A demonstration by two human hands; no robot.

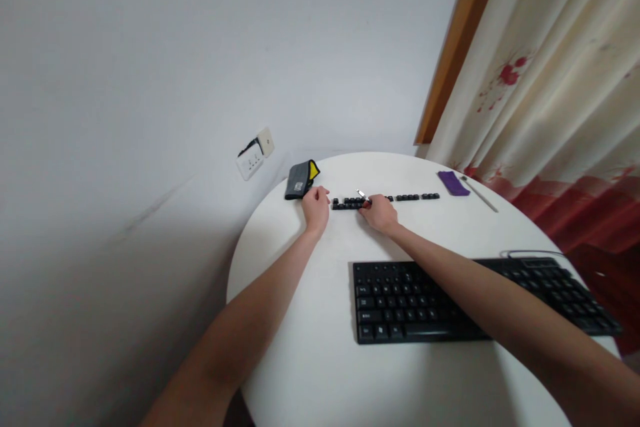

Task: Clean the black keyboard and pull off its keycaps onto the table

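Observation:
My right hand [380, 213] is closed round a small silver-tipped tool [363, 195], which points up and to the left; its exact kind is too small to tell. Under and beside that hand run black keycaps [345, 206], laid in lines across the table. My left hand [317, 207] has its fingers curled at the left end of these lines, close to a grey cloth pouch [297, 180] with a yellow lining. Whether anything is between the left fingers is hidden. A black keyboard [390, 330] lies nearer to me, partly covered by my right forearm; its top row lacks caps.
The round white table [300, 353] stands against the wall, below a socket [250, 161]. At its right rear lie a purple cloth [453, 183] and a thin brush [480, 194]. A cable [530, 253] runs behind the keyboard. Curtains [545, 80] hang at the right.

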